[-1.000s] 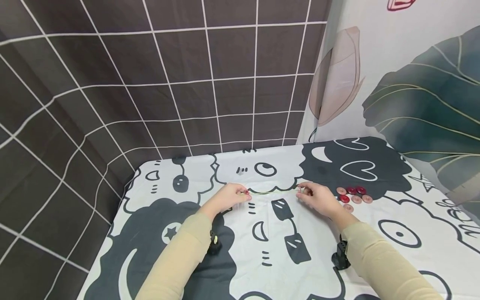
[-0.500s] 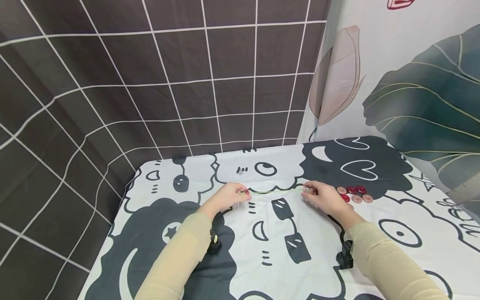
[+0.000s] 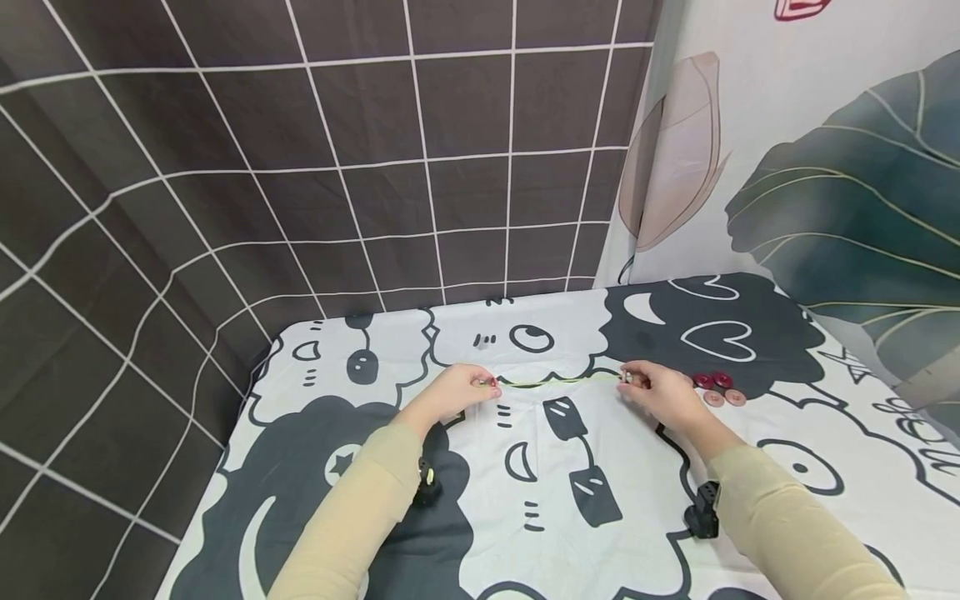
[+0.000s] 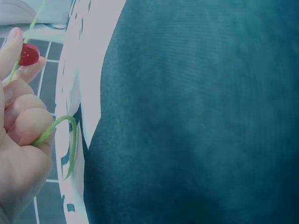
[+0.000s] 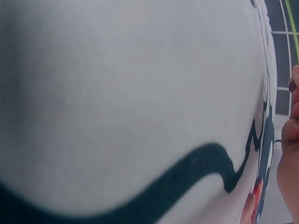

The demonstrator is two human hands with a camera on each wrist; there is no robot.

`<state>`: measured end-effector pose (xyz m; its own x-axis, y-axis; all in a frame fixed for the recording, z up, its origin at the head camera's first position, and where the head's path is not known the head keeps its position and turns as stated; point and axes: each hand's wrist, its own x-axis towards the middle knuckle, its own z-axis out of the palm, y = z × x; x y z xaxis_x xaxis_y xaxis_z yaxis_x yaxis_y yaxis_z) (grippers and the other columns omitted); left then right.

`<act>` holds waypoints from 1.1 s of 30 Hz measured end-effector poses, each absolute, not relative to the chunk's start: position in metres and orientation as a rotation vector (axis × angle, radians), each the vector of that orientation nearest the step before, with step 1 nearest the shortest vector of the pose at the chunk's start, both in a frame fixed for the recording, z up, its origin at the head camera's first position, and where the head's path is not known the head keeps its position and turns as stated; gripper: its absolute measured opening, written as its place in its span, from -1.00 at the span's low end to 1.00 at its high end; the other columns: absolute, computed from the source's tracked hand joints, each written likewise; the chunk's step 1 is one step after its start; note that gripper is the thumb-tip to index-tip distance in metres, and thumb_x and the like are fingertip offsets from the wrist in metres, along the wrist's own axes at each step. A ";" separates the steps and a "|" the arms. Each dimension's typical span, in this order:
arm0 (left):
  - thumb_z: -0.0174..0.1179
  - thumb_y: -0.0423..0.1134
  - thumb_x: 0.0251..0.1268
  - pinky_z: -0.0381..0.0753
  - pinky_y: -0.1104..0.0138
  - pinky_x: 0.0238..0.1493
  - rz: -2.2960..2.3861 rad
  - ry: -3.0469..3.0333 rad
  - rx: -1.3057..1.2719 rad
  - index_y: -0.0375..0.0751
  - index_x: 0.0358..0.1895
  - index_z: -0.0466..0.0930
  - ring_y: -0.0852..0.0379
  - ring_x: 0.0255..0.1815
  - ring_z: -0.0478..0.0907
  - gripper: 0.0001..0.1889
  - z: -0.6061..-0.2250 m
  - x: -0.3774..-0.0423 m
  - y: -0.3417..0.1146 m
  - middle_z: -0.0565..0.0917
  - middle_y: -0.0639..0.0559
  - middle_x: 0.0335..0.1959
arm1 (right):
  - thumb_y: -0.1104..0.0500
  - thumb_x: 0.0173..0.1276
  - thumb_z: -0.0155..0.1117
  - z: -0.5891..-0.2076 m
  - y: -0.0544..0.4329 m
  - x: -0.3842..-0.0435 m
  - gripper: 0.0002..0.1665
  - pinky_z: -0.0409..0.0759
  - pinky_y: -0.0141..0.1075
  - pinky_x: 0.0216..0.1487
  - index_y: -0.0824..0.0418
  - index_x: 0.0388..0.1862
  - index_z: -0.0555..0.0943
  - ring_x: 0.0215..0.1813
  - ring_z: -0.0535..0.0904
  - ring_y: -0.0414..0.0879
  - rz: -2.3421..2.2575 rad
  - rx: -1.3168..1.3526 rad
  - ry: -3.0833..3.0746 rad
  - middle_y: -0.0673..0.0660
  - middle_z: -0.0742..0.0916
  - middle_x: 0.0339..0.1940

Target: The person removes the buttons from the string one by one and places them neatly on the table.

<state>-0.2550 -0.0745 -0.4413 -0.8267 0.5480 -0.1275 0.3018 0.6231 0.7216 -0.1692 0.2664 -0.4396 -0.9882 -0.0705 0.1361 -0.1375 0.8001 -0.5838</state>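
Observation:
My left hand (image 3: 455,393) pinches a green cord (image 3: 558,381) just above the cloth. A red button (image 4: 29,54) sits at its thumb and fingertip, with the cord running against it. Its other fingers are curled, and a tail of cord loops out below them in the left wrist view. Opposite, my right hand (image 3: 660,396) pinches the cord's other stretch. A small dark pinkish thing, perhaps a button (image 5: 292,85), shows at its fingertips, mostly hidden. Between the hands the cord runs nearly straight.
Just right of my right hand lie several loose buttons, among them a red button (image 3: 722,380) and a pink button (image 3: 736,397). The patterned cloth (image 3: 570,567) covers the table. A dark grid curtain (image 3: 465,192) hangs behind, and a leaf-print curtain (image 3: 757,167) at right.
My right hand has slid to the right along or with the cord, so the stretch between the hands is longer. It now hides some of the loose buttons. My left hand stays nearly still.

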 end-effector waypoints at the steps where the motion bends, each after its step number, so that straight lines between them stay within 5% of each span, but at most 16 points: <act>1: 0.24 0.01 0.19 0.43 0.23 -0.25 1.032 2.510 0.677 -0.06 -0.25 0.65 0.14 -0.42 0.39 -0.76 -0.442 -0.255 -0.074 0.56 0.03 -0.33 | 0.13 0.28 0.26 -0.439 0.268 -0.169 -0.59 0.32 -0.34 -0.50 0.36 0.02 0.53 -0.54 0.37 -0.17 0.932 0.164 -2.877 -0.01 0.50 -0.52; 20: 0.23 -0.01 0.20 0.45 0.29 -0.29 1.026 2.526 0.665 -0.08 -0.23 0.66 0.15 -0.40 0.44 -0.77 -0.441 -0.253 -0.074 0.58 0.10 -0.37 | -0.16 0.32 0.16 -0.429 0.307 -0.154 -0.36 0.20 -0.08 -0.37 0.25 0.18 0.42 -0.38 0.41 -0.07 0.845 -0.089 -3.016 0.02 0.51 -0.41; 26: 0.23 -0.01 0.21 0.45 0.29 -0.28 1.023 2.532 0.667 -0.08 -0.22 0.65 0.15 -0.39 0.44 -0.76 -0.442 -0.254 -0.073 0.57 0.09 -0.36 | -0.04 0.32 0.21 -0.430 0.316 -0.151 -0.42 0.38 -0.15 -0.32 0.36 0.14 0.44 -0.35 0.43 -0.02 0.811 -0.033 -2.983 0.10 0.55 -0.37; 33: 0.23 -0.02 0.20 0.40 0.30 -0.39 1.033 2.522 0.665 -0.06 -0.32 0.63 0.16 -0.49 0.37 -0.80 -0.443 -0.254 -0.073 0.49 0.08 -0.50 | 0.06 0.34 0.20 -0.433 0.328 -0.143 -0.49 0.42 0.03 -0.16 0.40 0.11 0.45 -0.22 0.50 0.11 0.794 -0.012 -2.954 0.24 0.63 -0.25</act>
